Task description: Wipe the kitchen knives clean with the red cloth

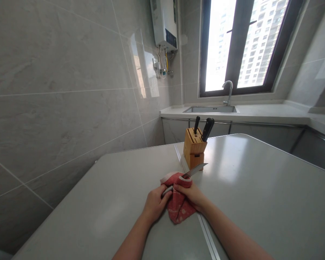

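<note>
on pale tabletop (260,187), left hand (154,204), right hand (190,195), red towel (178,206) around steel knife (195,170)

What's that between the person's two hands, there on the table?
In the head view, a red towel bunched around a kitchen knife lies between the left hand and the right hand, with the blade sticking out beyond the cloth.

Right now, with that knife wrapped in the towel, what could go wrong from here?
The bare blade of the kitchen knife sticks out of the red towel just past the right hand, so a slip could cut those fingers. The left hand is also close by. The blade also points toward the nearby wooden knife block, which it might knock.
</note>
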